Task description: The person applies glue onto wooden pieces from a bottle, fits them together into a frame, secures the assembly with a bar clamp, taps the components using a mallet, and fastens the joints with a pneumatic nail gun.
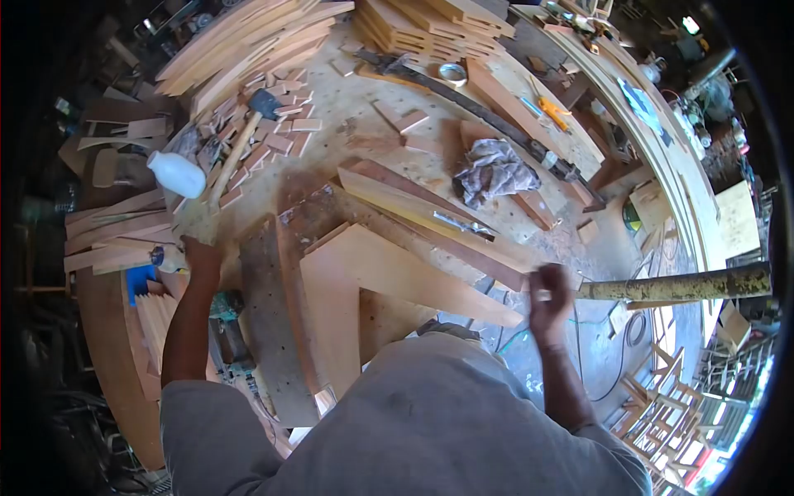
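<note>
My left hand is at the left side of the workbench, near the lower end of a mallet with a dark head and wooden handle. Its fingers are too dark to make out. Past it, a white plastic bottle leans at a tilt. My right hand, slightly blurred, is raised with curled fingers by the right end of the long boards; whatever it may hold is too small to name. An angled, L-shaped wooden piece lies in front of my body, beside a yellowish board.
Small wood blocks lie heaped behind the mallet. Stacked boards fill the back. A crumpled cloth, a long bar clamp, a tape roll and an orange-handled tool lie to the right. A pole juts in.
</note>
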Demonstrator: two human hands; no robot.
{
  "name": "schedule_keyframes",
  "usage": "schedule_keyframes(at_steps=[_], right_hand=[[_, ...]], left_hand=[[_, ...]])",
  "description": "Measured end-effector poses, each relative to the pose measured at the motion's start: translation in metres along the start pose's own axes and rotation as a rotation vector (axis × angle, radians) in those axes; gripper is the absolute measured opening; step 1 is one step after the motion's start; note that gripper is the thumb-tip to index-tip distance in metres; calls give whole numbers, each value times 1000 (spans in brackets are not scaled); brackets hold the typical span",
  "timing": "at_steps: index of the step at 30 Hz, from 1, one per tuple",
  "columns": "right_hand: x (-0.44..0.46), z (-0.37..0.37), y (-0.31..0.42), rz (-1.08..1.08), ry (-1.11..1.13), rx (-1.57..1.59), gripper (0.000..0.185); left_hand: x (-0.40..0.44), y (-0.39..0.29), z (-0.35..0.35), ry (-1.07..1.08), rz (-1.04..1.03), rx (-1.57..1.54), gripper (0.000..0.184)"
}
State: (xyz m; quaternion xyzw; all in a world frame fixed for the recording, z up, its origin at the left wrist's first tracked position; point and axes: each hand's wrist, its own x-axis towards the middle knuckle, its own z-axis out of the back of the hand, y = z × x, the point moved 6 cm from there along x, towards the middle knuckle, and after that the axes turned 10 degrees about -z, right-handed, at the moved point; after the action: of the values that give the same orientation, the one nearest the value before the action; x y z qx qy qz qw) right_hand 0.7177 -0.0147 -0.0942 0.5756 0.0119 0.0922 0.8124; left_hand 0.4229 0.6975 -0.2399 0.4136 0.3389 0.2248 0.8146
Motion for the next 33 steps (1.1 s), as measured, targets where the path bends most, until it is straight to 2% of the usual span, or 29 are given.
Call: schedule_keyframes(at_steps=[1,2,4,5,7,9,10,12,13,14,16,17,20,22,24,28,32,33], right_hand=[[3,40,-21,14,-196,-54,9],[6,77,-59,-111,-329,-64,11],[4,124,-97,-200,-523,-138,22],[5,134,-110,-200,-533,-139,22],[-1,136,-166,-675,-401,120,36],[-7,115,-196,-970,-439,358,48],[-9,110,-208,-968,-446,360,48],[-10,91,-228,-996,-303,572,52],[-9,91,-231,-990,-309,571,52],[-9,83,-234,-1061,-207,664,50],[-4,71,-230,-1187,7,837,47],[-1,66,-228,-1246,124,916,45],[16,61,-241,-1282,15,1019,42],[20,60,-249,-1318,-109,1153,38],[14,67,-239,-1245,-94,1149,37],[-11,90,-199,-1037,-22,1110,35],[-34,128,-101,-890,-108,1006,35],[-36,141,-83,-823,-46,1036,33]], left_hand=[[-3,7,3,-58,11,-3,32],[-5,13,9,-117,22,-6,37],[-10,17,27,-137,-6,-36,36],[-14,18,40,-147,-27,-68,35],[-28,22,71,-161,-70,-132,35],[-65,14,170,-388,-239,-345,38],[-65,11,206,-265,-231,-548,38],[-97,-9,308,-690,-389,-981,40],[-110,-29,340,-902,-419,-1234,41],[-119,-53,368,-955,-529,-1376,48],[-141,-85,427,-1141,-774,-1261,56],[-150,-94,449,-1176,-786,-1198,61],[-117,-137,461,-1279,-754,-1079,51],[-93,-161,460,-1189,-817,-1061,39],[-94,-160,461,-1168,-872,-1100,37],[-106,-162,446,-1018,-1019,-1235,32],[-154,-131,462,-1248,-989,-1214,35],[-161,-128,467,-1251,-1004,-1222,35]])
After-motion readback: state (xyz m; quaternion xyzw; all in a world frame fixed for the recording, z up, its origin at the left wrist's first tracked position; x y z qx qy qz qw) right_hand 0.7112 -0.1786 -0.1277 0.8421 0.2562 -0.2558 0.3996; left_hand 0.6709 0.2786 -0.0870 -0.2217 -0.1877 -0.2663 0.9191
